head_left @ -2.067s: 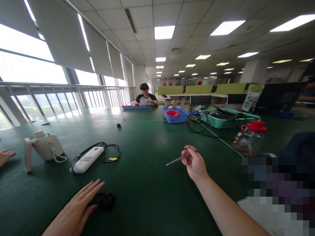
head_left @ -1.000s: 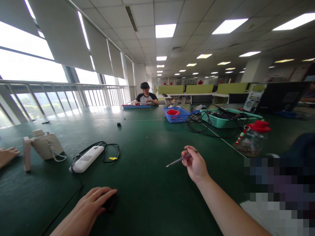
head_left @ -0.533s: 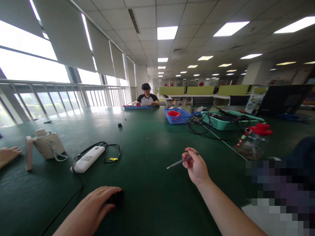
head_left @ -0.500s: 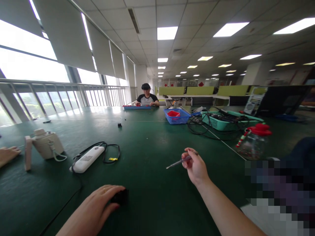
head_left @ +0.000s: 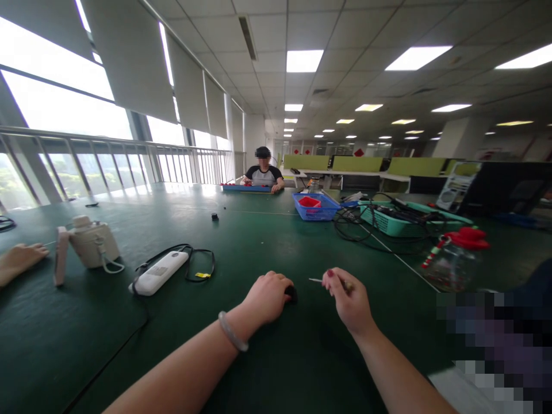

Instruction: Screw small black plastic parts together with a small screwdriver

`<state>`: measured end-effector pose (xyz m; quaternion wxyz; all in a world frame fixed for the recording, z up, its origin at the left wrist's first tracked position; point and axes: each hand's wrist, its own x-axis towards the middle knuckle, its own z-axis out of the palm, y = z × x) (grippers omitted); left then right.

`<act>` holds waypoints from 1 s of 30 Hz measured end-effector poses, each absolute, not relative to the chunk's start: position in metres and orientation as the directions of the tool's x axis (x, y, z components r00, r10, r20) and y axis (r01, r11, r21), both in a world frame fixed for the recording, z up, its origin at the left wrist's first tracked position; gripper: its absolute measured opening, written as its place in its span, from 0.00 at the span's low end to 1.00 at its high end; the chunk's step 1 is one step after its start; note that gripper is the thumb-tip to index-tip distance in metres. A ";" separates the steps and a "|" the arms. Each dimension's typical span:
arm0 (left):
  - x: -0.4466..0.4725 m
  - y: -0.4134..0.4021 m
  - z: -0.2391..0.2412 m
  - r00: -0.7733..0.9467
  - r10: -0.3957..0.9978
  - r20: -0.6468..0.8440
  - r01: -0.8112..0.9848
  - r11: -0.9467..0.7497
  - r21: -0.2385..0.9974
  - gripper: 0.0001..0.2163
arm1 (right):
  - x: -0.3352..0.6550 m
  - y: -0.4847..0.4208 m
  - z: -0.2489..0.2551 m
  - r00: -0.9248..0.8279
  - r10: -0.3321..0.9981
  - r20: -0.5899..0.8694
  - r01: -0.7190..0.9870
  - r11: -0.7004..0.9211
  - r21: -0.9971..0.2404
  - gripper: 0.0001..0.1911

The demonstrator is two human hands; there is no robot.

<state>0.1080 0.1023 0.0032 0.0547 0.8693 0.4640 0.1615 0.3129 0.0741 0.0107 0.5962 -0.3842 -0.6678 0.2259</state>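
From where I watch, my left hand (head_left: 268, 296) has its fingers curled round a small, dark black lump (head_left: 292, 294), low over the big, flat, dark green surface (head_left: 254, 230). The hand hides most of the lump, so I can't tell if it sits on the surface or just above it.

My right hand (head_left: 347, 296) pinches a thin, silver metal tool (head_left: 315, 280). Its tip points at the lump but is apart from it.

My biggest worry is a slip. If that tip slid off the lump, it could poke my left fingers, because they are so near. The lump looks small, so a hard push could twist it out of my left grip. My right grip could let the skinny tool roll and aim wrong.

My left arm is also near a long, thin black cord (head_left: 146, 322). It leads to a long, rounded white plastic box (head_left: 161, 273). If my arm swung that way, it could snag the cord and drag the box.
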 end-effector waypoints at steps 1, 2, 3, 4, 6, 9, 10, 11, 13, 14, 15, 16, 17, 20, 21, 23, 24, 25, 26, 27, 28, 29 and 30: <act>0.110 0.108 -0.002 0.509 0.828 0.235 0.792 -0.557 0.249 0.13 | 0.312 0.073 0.012 -0.012 0.759 0.651 0.272 0.629 -0.728 0.19; 0.111 0.113 -0.006 0.501 0.831 0.242 0.792 -0.553 0.258 0.13 | 0.310 0.073 0.012 -0.026 0.737 0.676 0.296 0.651 -0.699 0.19; 0.111 0.116 -0.010 0.495 0.831 0.252 0.788 -0.552 0.271 0.14 | 0.307 0.072 0.012 -0.036 0.719 0.694 0.316 0.668 -0.674 0.17; 0.111 0.118 -0.013 0.491 0.830 0.265 0.781 -0.554 0.288 0.14 | 0.304 0.071 0.011 -0.052 0.705 0.707 0.333 0.680 -0.654 0.16; 0.109 0.121 -0.019 0.484 0.824 0.294 0.757 -0.563 0.331 0.16 | 0.294 0.069 0.007 -0.099 0.674 0.732 0.375 0.707 -0.600 0.14; 0.104 0.127 -0.024 0.447 0.840 0.306 0.727 -0.541 0.424 0.20 | 0.278 0.063 0.000 -0.194 0.608 0.770 0.469 0.747 -0.471 0.11; 0.102 0.129 -0.026 0.431 0.850 0.302 0.716 -0.526 0.460 0.21 | 0.273 0.061 0.000 -0.237 0.580 0.779 0.491 0.764 -0.420 0.11; 0.101 0.130 -0.027 0.419 0.859 0.295 0.704 -0.513 0.492 0.22 | 0.268 0.060 -0.001 -0.296 0.551 0.780 0.512 0.781 -0.358 0.10; 0.100 0.133 -0.029 0.413 0.863 0.292 0.678 -0.505 0.534 0.22 | 0.264 0.058 0.002 -0.448 0.472 0.759 0.538 0.821 -0.193 0.09; 0.099 0.133 -0.030 0.415 0.860 0.297 0.668 -0.510 0.542 0.22 | 0.264 0.059 0.004 -0.512 0.427 0.745 0.535 0.837 -0.112 0.11; 0.099 0.134 -0.030 0.413 0.859 0.303 0.664 -0.511 0.545 0.22 | 0.265 0.060 0.006 -0.556 0.379 0.739 0.527 0.849 -0.039 0.14; 0.099 0.134 -0.031 0.403 0.861 0.309 0.666 -0.508 0.547 0.21 | 0.268 0.061 0.008 -0.573 0.343 0.744 0.526 0.851 0.012 0.17; 0.099 0.133 -0.031 0.392 0.865 0.313 0.668 -0.502 0.550 0.20 | 0.272 0.063 0.009 -0.572 0.324 0.754 0.533 0.845 0.042 0.19; 0.100 0.133 -0.031 0.377 0.877 0.299 0.678 -0.481 0.556 0.18 | 0.287 0.069 0.008 -0.467 0.331 0.820 0.598 0.801 0.018 0.19; 0.100 0.133 -0.031 0.379 0.878 0.293 0.680 -0.479 0.556 0.17 | 0.292 0.071 0.007 -0.437 0.341 0.832 0.606 0.796 -0.008 0.17; 0.100 0.134 -0.030 0.383 0.878 0.287 0.682 -0.478 0.553 0.17 | 0.299 0.073 0.006 -0.475 0.340 0.812 0.585 0.811 0.003 0.13; 0.100 0.134 -0.030 0.381 0.878 0.290 0.682 -0.479 0.553 0.17 | 0.301 0.073 0.006 -0.504 0.334 0.797 0.569 0.822 0.015 0.11; 0.100 0.135 -0.031 0.381 0.876 0.294 0.680 -0.482 0.553 0.17 | 0.302 0.072 0.007 -0.535 0.331 0.778 0.552 0.833 0.025 0.08; 0.099 0.135 -0.031 0.384 0.874 0.298 0.678 -0.486 0.552 0.18 | 0.302 0.071 0.008 -0.569 0.329 0.753 0.535 0.844 0.036 0.07; 0.099 0.135 -0.032 0.385 0.872 0.302 0.676 -0.489 0.551 0.18 | 0.302 0.070 0.009 -0.597 0.329 0.731 0.521 0.852 0.042 0.06; 0.099 0.135 -0.032 0.387 0.870 0.305 0.675 -0.493 0.548 0.19 | 0.302 0.069 0.010 -0.618 0.331 0.713 0.511 0.858 0.045 0.06; 0.099 0.136 -0.033 0.391 0.868 0.307 0.675 -0.497 0.545 0.19 | 0.301 0.069 0.010 -0.631 0.334 0.700 0.506 0.862 0.045 0.06; 0.099 0.136 -0.033 0.394 0.866 0.308 0.676 -0.500 0.541 0.20 | 0.301 0.068 0.011 -0.636 0.338 0.694 0.503 0.863 0.042 0.06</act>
